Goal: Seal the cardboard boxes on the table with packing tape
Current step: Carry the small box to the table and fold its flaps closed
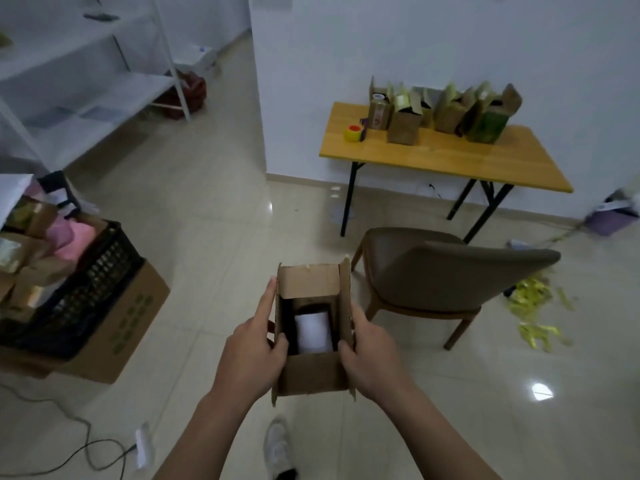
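Observation:
I hold a small open cardboard box (313, 372) in front of me above the floor, flaps up, with a white item inside. My left hand (254, 355) grips its left side, index finger stretched along the flap. My right hand (372, 355) grips its right side with the thumb over the rim. Across the room a yellow-topped table (485, 161) carries several open cardboard boxes (403, 124) along its far edge. A yellow tape roll (354, 132) with an orange core lies at the table's left end.
A brown chair (433, 282) stands between me and the table. At left a black crate (90, 289) full of boxes sits on a large carton (128, 327). White shelving (86, 77) fills the far left. Yellow tape scraps (533, 306) and a cable (86, 452) lie on the floor.

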{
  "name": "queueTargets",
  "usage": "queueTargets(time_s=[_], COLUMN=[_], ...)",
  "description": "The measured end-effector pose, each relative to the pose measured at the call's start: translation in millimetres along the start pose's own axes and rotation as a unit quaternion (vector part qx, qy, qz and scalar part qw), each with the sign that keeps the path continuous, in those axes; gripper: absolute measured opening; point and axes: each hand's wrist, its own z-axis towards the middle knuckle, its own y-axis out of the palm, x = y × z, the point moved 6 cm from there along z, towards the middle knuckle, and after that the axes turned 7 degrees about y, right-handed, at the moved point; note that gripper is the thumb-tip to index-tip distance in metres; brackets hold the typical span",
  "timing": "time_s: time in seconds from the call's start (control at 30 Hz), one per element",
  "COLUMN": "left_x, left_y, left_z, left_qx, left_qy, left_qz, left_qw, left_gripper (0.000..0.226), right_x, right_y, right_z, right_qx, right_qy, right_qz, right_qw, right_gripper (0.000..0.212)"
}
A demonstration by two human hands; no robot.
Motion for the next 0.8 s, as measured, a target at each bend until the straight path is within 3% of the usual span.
queueTargets(time_s=[0.27,0.8], left_x=[-39,-32], left_y=[-38,-53], left_z=[144,418], left_qx=[-0.018,-0.029], left_qy=[0.031,0.074], left_qz=[-0.016,0.012], left_qw=[0.999,0.997], left_gripper=[0.099,0.102], right_x=[-58,-85], right_y=[-8,-56], right_z=[127,382], right_qx=[0.015,0.065], right_qy=[0.022,0.058], right_qz=[0.015,0.101], right_qw=[1.000,0.991], right_gripper=[0.075,0.070])
